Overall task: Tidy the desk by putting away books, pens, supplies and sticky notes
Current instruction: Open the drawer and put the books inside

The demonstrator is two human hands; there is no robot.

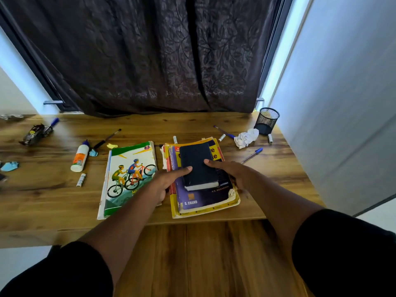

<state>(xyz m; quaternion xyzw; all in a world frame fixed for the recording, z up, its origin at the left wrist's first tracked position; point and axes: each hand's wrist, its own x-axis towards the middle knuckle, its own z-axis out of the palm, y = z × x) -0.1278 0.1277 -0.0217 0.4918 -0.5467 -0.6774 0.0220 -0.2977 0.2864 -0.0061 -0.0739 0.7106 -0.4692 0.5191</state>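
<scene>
We have both hands on the book stack [203, 198] at the near worktop [267, 189] edge. Left hand [165, 183] and right hand [233, 172] grip its sides, thumbs pressing the small dark book [198, 166] on top; fingers beneath appear curled, partly hidden. Risk: lifting unevenly, top book slides off toward us.

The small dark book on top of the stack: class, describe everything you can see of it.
The small dark book is thick, with a plain navy cover and pale page edges showing at its near end. It lies closed and flat on the purple book, topmost of the stack. The left hand and right hand each rest a thumb on its cover.
</scene>
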